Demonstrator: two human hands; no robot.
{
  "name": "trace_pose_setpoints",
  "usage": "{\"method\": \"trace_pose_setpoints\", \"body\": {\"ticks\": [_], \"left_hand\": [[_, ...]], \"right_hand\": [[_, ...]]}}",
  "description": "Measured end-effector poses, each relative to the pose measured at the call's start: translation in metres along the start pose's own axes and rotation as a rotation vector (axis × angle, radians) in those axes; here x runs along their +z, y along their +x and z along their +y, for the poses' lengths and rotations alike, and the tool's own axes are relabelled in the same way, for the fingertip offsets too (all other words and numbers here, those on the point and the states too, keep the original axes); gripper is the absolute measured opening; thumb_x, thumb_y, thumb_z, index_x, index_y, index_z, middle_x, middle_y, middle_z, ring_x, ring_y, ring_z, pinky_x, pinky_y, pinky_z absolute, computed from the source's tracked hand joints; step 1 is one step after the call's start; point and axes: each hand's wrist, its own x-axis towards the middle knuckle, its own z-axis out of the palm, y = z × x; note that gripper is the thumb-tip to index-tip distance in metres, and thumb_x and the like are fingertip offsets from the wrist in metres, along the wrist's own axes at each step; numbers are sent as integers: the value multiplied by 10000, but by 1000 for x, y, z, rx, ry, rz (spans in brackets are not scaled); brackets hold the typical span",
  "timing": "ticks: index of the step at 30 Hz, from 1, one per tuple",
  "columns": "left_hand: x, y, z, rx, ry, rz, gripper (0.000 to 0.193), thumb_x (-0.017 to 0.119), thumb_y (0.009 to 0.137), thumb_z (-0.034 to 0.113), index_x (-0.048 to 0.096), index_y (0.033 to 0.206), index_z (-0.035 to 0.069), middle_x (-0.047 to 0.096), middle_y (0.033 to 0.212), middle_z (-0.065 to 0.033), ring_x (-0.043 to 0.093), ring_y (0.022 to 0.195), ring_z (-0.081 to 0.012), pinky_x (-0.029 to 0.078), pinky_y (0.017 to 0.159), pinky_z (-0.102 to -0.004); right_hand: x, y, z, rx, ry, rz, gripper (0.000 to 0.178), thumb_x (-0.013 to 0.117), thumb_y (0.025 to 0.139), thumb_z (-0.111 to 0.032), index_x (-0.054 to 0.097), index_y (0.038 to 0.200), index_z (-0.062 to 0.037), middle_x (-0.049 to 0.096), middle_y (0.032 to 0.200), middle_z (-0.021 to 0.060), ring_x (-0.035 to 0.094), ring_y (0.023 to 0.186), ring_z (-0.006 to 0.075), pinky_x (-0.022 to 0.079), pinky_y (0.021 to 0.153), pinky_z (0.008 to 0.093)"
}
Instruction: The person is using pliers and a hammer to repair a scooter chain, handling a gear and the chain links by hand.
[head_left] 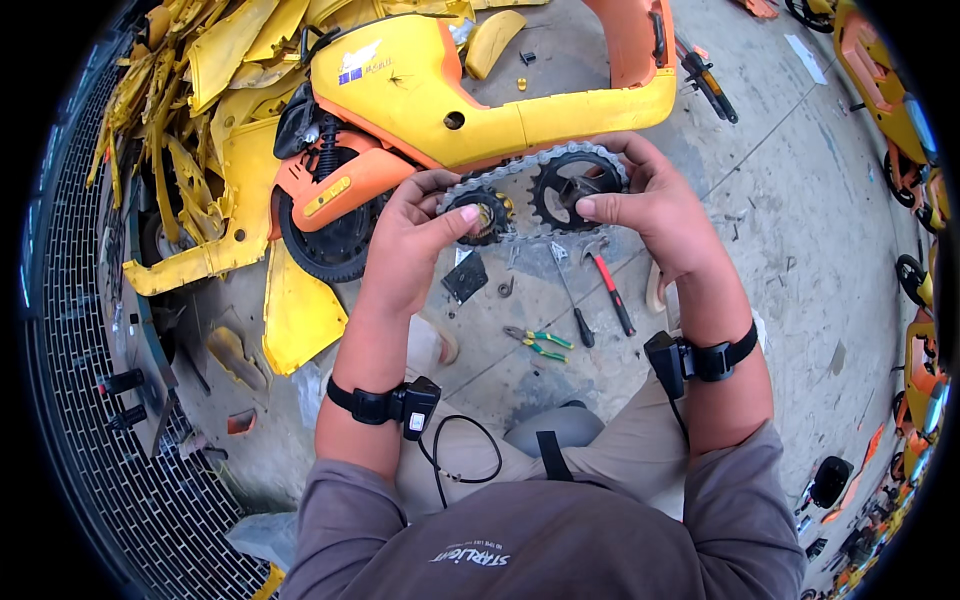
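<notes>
A metal chain (530, 160) loops around two dark sprockets, held up in front of me above the floor. My left hand (412, 232) is closed on the smaller sprocket (490, 214), its thumb pressed on the hub and its fingers behind the chain. At the other end, my right hand (655, 208) grips the larger toothed sprocket (549, 186), the thumb resting on its dark hub. The upper run of chain arches between the two; the lower run hangs slightly loose. Behind the hands, a yellow and orange scooter (400, 85) lies on its side.
On the floor below are a red-handled hammer (613, 293), a screwdriver (576, 307) and green-handled pliers (540, 342). Yellow body panels (225, 60) are heaped at the far left. More scooters (893, 110) line the right side. A black handlebar grip (712, 92) lies beyond my right hand.
</notes>
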Motion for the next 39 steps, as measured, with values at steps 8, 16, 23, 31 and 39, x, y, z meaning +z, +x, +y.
{"method": "trace_pose_setpoints", "body": {"ticks": [8, 16, 23, 31, 39], "left_hand": [[-8, 5, 6, -9, 61, -24, 433, 760, 880, 55, 561, 1255, -27, 686, 1031, -90, 664, 872, -139, 552, 784, -280], [-6, 2, -2, 21, -274, -15, 410, 706, 926, 25, 506, 1283, -2, 693, 1064, -114, 676, 924, -197, 524, 903, -338], [-12, 3, 8, -80, -54, -88, 425, 743, 899, 53, 527, 1258, -20, 675, 980, -98, 662, 874, -184, 523, 841, -315], [-11, 2, 13, -110, -64, -78, 443, 749, 895, 63, 556, 1272, -68, 672, 975, -97, 650, 870, -180, 525, 824, -308], [-16, 1, 11, -69, -113, -142, 406, 698, 949, 77, 601, 1309, -84, 686, 1026, -90, 633, 874, -168, 519, 828, -317]], "right_hand": [[5, 3, 12, -23, 130, -15, 583, 810, 792, -9, 545, 1309, 33, 659, 1176, 127, 631, 1103, 197, 512, 962, 343], [7, -1, 7, 46, -369, -208, 626, 835, 771, 27, 549, 1326, -26, 652, 1118, 47, 611, 1055, 149, 515, 952, 321], [0, 2, 1, 1, 21, -34, 629, 814, 772, 1, 551, 1344, -4, 643, 1197, 85, 629, 1118, 190, 509, 987, 336], [0, 2, 3, 30, 68, -35, 606, 806, 769, 9, 555, 1319, 52, 650, 1218, 121, 621, 1132, 210, 486, 1002, 342], [2, 3, 5, 21, 105, 2, 609, 798, 778, 10, 547, 1330, 62, 673, 1182, 126, 642, 1087, 198, 508, 975, 336]]}}
